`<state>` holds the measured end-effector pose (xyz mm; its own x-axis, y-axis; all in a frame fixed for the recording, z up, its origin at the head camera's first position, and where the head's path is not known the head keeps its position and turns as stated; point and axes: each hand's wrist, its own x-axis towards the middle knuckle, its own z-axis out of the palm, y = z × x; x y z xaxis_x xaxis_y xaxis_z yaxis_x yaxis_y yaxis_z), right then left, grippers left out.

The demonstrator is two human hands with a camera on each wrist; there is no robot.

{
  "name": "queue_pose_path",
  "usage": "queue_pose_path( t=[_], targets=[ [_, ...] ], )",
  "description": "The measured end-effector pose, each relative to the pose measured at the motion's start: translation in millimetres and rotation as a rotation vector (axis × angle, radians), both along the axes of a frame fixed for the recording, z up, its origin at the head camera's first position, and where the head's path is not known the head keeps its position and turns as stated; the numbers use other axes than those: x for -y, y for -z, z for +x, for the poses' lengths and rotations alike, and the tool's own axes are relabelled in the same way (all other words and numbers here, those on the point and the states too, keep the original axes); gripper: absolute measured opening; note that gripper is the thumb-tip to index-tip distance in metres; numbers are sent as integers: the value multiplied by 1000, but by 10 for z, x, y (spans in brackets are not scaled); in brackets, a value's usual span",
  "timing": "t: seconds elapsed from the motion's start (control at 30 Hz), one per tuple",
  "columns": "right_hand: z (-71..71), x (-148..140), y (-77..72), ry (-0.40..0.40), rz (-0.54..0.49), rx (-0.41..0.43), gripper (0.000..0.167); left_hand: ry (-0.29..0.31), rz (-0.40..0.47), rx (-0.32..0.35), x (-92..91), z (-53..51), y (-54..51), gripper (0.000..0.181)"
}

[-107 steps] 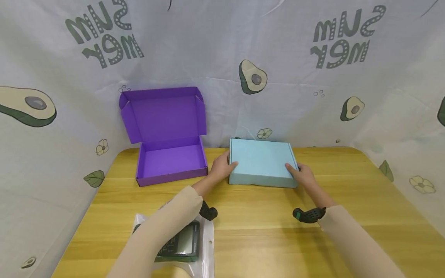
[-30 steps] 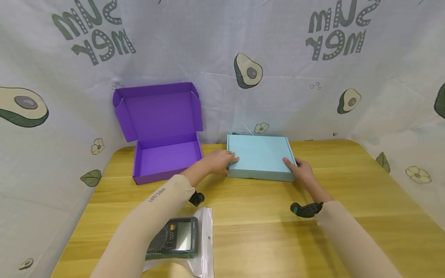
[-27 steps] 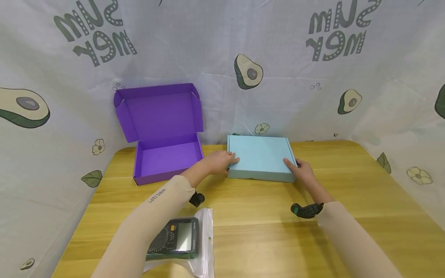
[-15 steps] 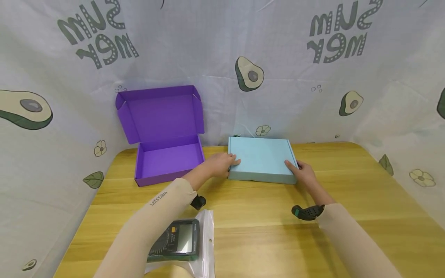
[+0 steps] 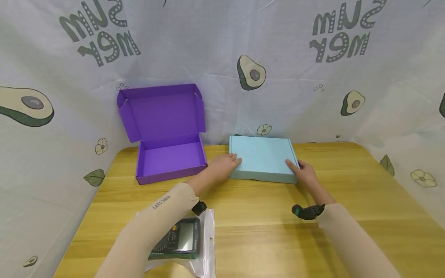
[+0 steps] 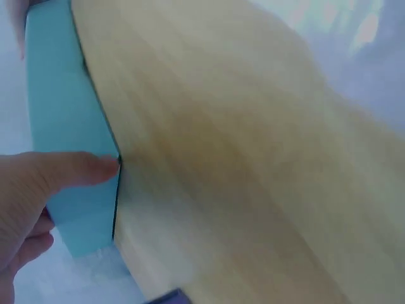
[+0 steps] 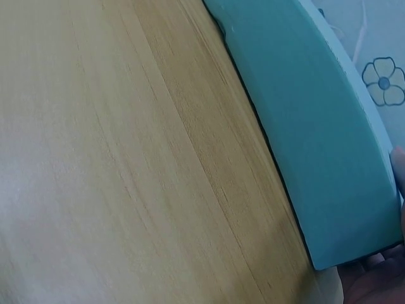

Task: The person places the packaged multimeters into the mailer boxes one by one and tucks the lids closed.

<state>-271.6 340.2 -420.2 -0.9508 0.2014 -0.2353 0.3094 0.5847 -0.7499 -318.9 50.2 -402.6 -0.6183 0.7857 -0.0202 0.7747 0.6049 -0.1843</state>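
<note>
A closed light-blue cardboard box lies flat on the wooden table by the back curtain. My left hand holds its near left corner, fingertips over the top edge. In the left wrist view the thumb lies across the front wall, its tip at the bottom edge, with other fingers partly hidden behind the box. At the right end my right hand grips the box, thumb on the lid and fingers at the side. The right wrist view shows those fingers reaching under the box's corner.
Left of the blue box, an open purple box stands with its lid raised against the curtain. A dark multimeter in a clear plastic bag lies at the front, partly under my left sleeve. Bare wood shows at front centre.
My left hand has turned over on the box's left end: earlier its thumb was on the lid, now its fingertips are. The right hand keeps its grip, and the box stays about where it was.
</note>
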Motion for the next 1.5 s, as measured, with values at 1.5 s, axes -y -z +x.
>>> queue_pose_path(
  t=[1.5],
  targets=[
    [10,484,-42,108,281,-491,51,-352,384,70,1051,-22,-264,57]
  ],
)
